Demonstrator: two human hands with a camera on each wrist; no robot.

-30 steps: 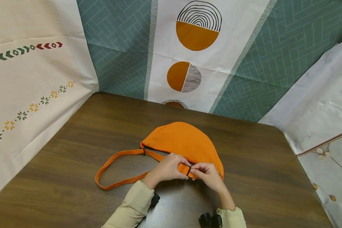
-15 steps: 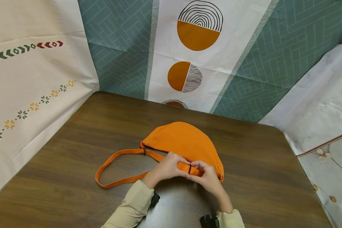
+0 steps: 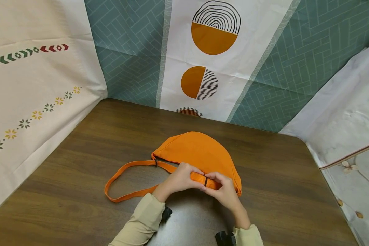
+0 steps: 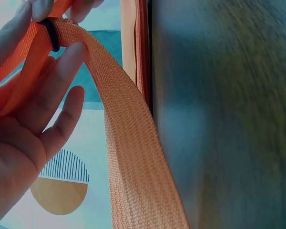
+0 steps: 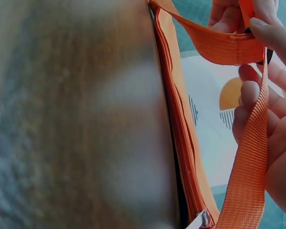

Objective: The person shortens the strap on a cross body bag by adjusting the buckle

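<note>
An orange bag [image 3: 200,150] lies on the brown wood-patterned surface [image 3: 80,177], near its middle, with its rounded edge toward the back and its straighter edge toward the person; its orange strap [image 3: 129,195] makes a loose loop on the surface to the left of the bag, and passes through a small black ring [image 3: 155,163] near the bag's left corner; the left hand [image 3: 180,179] and the right hand [image 3: 224,189] meet just in front of the bag's near edge, one at each side of a black buckle [image 3: 206,181] on the strap; the left hand pinches the strap on the buckle's left side, and the right hand pinches it on the right side, with the fingertips of both close to the buckle; the left wrist view shows a length of strap bending away from the buckle, past the fingers; the right wrist view shows a curved band of strap at the buckle, another length hanging beside the right hand, and a zipper [image 5: 181,129] along the bag's edge with a metal pull [image 5: 202,220]; both arms wear beige sleeves [image 3: 141,218]; a teal and white cloth [image 3: 252,20] printed with half-patterned circles hangs behind the surface, a cream cloth [image 3: 33,85] with small flowers stands at the left, and a pale cloth [image 3: 350,119] at the right.
</note>
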